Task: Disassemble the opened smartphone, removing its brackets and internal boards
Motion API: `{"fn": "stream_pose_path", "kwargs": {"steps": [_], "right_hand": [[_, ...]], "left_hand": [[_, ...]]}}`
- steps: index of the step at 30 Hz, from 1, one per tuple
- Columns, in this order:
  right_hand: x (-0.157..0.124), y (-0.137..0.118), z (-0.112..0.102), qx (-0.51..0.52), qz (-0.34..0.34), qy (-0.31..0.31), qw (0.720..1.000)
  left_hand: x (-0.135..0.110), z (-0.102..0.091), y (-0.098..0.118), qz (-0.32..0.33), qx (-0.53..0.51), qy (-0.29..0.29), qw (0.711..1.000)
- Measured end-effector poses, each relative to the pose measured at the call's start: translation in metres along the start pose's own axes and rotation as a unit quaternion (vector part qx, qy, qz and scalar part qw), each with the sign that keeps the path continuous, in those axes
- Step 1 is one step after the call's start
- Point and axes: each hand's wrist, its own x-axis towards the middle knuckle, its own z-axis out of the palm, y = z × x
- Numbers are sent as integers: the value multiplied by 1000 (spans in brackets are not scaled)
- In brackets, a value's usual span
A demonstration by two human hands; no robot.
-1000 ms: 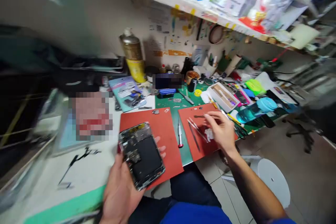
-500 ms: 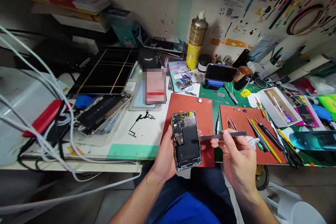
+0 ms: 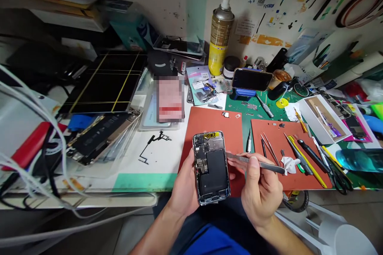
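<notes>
My left hand (image 3: 184, 183) grips the left side of an opened phone (image 3: 216, 175), tilted towards me, with its battery, circuit board and a yellow-marked part at the top showing. In my right hand (image 3: 261, 191) are grey metal tweezers (image 3: 263, 164) with a ridged grip, pinched between thumb and fingers. Their tip is at the phone's right edge, near its upper half; whether it touches is unclear. Some right fingers reach behind the tweezers towards the phone. Beneath lies a red-brown mat (image 3: 206, 117). A black flex cable (image 3: 152, 143) lies on the white table to the left.
Hand tools and scissors (image 3: 339, 179) lie on a second red mat (image 3: 299, 127) at right. Behind stand a spray can (image 3: 220, 36) and a propped phone (image 3: 252, 79). White cables (image 3: 48, 99) and a dismantled tablet (image 3: 101, 135) are at left.
My right hand has lowered, and the tweezers' rear end has tipped down, with the tip still by the phone's right edge. My left hand holds the phone as before. The view has shifted slightly.
</notes>
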Motion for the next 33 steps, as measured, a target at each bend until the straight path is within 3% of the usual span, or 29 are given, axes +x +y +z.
{"fn": "stream_pose_path", "kwargs": {"steps": [6, 14, 23, 33], "right_hand": [[2, -10, 5, -35, -40, -11, 999], [9, -17, 5, -114, -144, -21, 983], [11, -15, 6, -132, -185, -25, 974], [11, -15, 9, -109, -174, -27, 978]], "left_hand": [[2, 0, -5, 53, -9, 30, 998], [5, -2, -8, 55, -4, 29, 998], [7, -7, -15, 45, -8, 44, 998], [8, -10, -18, 62, 1, 46, 997]]}}
